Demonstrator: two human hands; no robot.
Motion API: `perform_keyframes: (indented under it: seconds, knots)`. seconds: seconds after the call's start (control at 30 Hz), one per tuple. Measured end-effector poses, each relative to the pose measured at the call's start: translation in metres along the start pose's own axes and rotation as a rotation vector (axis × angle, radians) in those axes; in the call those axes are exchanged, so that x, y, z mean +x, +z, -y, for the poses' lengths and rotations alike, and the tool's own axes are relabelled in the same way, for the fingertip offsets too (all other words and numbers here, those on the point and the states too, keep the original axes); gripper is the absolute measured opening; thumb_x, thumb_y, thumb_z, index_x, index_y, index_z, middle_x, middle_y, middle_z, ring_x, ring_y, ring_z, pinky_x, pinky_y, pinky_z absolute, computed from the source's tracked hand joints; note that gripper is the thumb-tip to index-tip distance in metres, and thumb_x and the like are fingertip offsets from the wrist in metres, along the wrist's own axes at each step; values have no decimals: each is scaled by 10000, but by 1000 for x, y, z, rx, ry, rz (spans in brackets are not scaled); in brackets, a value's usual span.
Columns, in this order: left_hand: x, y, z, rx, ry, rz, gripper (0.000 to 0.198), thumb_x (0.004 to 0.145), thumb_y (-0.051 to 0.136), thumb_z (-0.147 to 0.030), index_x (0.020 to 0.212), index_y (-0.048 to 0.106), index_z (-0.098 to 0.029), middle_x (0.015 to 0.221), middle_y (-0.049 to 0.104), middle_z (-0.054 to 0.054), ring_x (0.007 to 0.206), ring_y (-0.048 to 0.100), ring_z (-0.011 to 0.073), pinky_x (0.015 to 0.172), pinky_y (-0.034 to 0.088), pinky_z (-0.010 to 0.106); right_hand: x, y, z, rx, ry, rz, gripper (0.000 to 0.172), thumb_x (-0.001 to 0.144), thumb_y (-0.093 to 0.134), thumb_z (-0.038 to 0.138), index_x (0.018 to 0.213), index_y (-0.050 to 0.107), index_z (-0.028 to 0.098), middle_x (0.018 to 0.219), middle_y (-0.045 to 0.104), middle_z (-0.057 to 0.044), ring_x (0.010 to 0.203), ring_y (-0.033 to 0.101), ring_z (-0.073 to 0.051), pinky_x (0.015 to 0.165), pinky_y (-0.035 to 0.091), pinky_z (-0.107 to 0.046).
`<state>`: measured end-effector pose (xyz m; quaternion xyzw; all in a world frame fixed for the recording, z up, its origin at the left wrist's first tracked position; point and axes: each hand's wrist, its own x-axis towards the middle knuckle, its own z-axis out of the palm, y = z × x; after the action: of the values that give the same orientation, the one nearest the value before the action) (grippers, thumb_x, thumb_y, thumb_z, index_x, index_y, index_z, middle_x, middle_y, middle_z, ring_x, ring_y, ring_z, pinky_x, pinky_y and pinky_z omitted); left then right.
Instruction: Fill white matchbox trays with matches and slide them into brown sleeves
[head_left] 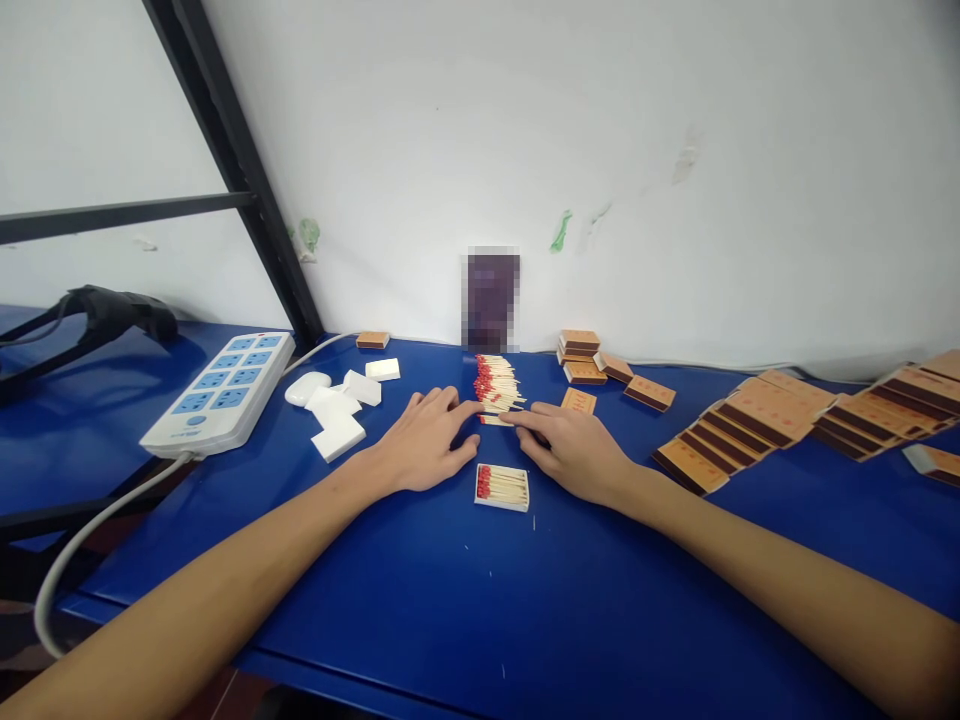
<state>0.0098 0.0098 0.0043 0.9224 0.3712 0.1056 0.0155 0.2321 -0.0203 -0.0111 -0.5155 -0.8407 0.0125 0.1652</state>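
Note:
A pile of red-headed matches (495, 382) lies on the blue tabletop, heads to the left. From the left, my left hand (429, 440) reaches in with its index fingertip at the head end of the nearest matches; its fingers are apart. Opposite it, my right hand (574, 447) points its index finger at the plain ends of the same matches, the other fingers curled loosely. Neither hand grips anything that I can see. Between my wrists, nearer to me, sits a white matchbox tray (502, 506) holding a row of matches, heads left.
Several white empty trays (337, 437) lie to the left, beside a power strip (225, 388) with a cable. Matchbox sleeves (765, 408) are heaped at the right, with more matchboxes (577, 342) near the wall. A black metal post (247, 170) rises at the back left.

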Motion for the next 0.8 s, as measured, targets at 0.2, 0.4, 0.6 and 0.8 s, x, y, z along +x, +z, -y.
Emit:
perform_keyframes:
  seconds: [0.2,0.4,0.6,0.8]
  knots:
    - [0,-2,-2,51,26,-10,417,934,345,-397,1284,468,-205,983,487,68,891,452,221,777,368,380,-1,-1,1,2,-5,-7,342,928,392,244,1171,632,232,858,632,-36,696,543,-138,573,316,-250]
    - [-1,-3,-3,64,56,-16,389,937,350,-385,1232,512,-190,976,493,68,888,454,218,778,360,373,-1,0,1,-9,12,-40,351,929,388,247,1206,604,236,833,633,-27,700,562,-142,575,322,-250]
    - [0,-3,-5,94,84,-30,346,944,360,-364,1160,565,-188,963,510,65,903,466,216,797,353,370,-1,1,0,-2,10,-33,332,939,397,286,1173,627,240,846,645,-26,691,564,-140,577,328,-249]
    - [4,-2,-7,79,33,-50,333,958,382,-399,1094,615,-205,927,526,50,879,474,210,768,354,364,4,-2,0,50,-23,7,312,944,413,328,1105,661,229,882,649,-38,654,553,-124,583,348,-244]
